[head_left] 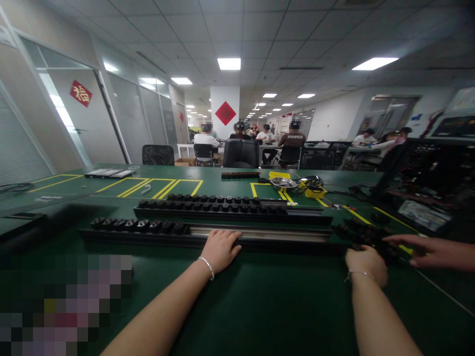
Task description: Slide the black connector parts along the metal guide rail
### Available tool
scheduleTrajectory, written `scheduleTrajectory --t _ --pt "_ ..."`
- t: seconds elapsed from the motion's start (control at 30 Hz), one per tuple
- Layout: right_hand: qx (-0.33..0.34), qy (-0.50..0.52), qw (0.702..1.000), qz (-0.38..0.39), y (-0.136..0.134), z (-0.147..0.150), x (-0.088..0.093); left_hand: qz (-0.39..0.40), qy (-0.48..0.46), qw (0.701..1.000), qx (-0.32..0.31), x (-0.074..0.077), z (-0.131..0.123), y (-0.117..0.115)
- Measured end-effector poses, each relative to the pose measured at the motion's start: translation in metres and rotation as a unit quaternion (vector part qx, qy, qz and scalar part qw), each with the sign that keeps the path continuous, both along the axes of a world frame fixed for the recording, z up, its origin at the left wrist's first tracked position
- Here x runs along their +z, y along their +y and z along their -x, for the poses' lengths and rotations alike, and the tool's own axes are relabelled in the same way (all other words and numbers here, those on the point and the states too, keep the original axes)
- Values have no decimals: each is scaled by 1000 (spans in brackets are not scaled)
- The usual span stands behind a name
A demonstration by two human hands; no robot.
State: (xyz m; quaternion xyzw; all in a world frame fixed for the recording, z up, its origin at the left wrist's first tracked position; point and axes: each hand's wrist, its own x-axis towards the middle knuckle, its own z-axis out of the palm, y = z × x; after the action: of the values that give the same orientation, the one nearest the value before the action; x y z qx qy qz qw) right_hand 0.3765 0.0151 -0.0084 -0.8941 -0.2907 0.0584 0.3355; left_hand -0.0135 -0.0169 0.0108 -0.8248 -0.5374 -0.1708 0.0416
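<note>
A long black rail (282, 235) with a bare metallic channel lies across the green table. Black socket-like modules (141, 225) fill its left part. My left hand (221, 249) rests on the rail's middle, its fingers extended over the channel and the thumb apart. At the rail's right end, my right hand (368, 264) is curled at the near side of a pile of black parts (365, 232); its fingertips are hidden, and whatever they hold cannot be made out. Another person's hand (426, 249) reaches in from the right, close to the same pile.
Behind lie further black rails (230, 210) carrying modules. A metal bowl (283, 183), yellow trays (313, 190) and cables (314, 182) are farther back. Dark equipment (423, 183) stands at right. Yellow tape (163, 189) marks the table (260, 306). Several people sit at distant tables.
</note>
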Motion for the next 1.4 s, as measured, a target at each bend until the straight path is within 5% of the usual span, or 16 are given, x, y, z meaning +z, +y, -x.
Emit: scheduleTrajectory --t 0.13,0.23,0.37,0.6,0.73,1.4 --pt "-10 -44 998 -52 -7 20 12 -10 -22 1000 10 10 5 4" --pt "2 -105 985 -135 -9 40 21 -33 -19 996 77 21 15 9" --pt "115 -190 959 -177 -6 64 23 -49 11 978 202 39 41 15" --pt "295 -256 916 -90 7 80 9 43 53 915 398 57 98 15" --pt "317 -266 910 -22 9 81 10 136 36 911 387 53 116 20" --pt "315 -247 916 11 5 85 17 136 29 924 357 51 104 23"
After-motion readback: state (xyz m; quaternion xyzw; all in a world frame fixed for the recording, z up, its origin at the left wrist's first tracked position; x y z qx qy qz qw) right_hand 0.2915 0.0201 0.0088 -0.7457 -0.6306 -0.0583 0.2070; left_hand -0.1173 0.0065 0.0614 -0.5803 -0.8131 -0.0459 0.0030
